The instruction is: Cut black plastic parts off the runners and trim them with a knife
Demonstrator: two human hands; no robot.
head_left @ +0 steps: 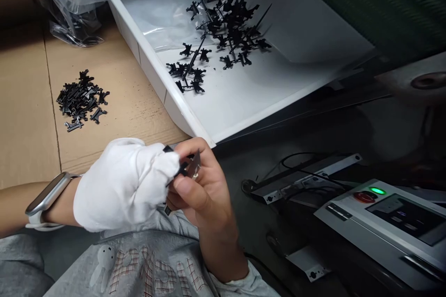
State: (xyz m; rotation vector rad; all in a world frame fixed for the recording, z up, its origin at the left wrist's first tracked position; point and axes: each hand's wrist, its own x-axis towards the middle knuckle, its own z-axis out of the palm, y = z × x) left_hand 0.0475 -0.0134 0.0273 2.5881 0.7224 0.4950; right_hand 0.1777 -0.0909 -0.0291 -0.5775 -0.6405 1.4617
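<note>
My left hand point(127, 185), in a white cloth glove, and my bare right hand point(205, 190) meet in front of my lap. Between their fingers is a small black plastic part point(183, 168), mostly covered by glove and fingertips. The gloved fingers pinch it from the left. Curled around its right side are my right thumb and fingers, which also hold a thin, pointed, blade-like piece point(195, 163). On the cardboard to the left lies a pile of loose black plastic parts point(81, 97). Black parts still joined on sprues point(233, 28) lie in the white bin point(153, 62).
A clear plastic bag point(75, 0) stands on the cardboard surface point(125, 111) at the upper left. To the right is a machine control box point(386, 232) with a lit green button, a red knob and a screen. Metal brackets and cables point(306, 178) lie beside it.
</note>
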